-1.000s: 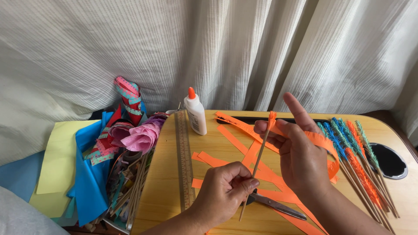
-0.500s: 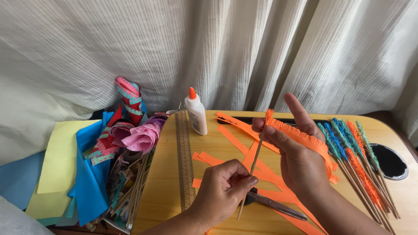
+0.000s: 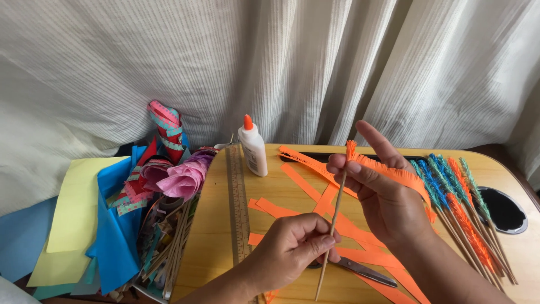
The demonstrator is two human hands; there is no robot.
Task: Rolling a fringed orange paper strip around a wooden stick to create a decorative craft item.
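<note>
My left hand pinches the lower part of a thin wooden skewer that stands nearly upright. My right hand holds a fringed orange paper strip against the skewer's top, where a little orange fringe is wound round the tip. The strip trails right over my right hand. Both hands hover above a yellow wooden table strewn with plain orange paper strips. Scissors lie on the table under my hands.
A white glue bottle with an orange cap stands at the table's back. A wooden ruler lies left of the strips. Finished fringed skewers in blue, green and orange lie at right. Coloured papers and ribbons pile at left.
My right hand has brought the fringed strip closer around the skewer's top, and the skewer has tilted slightly more upright. My left hand stays low on the stick.
</note>
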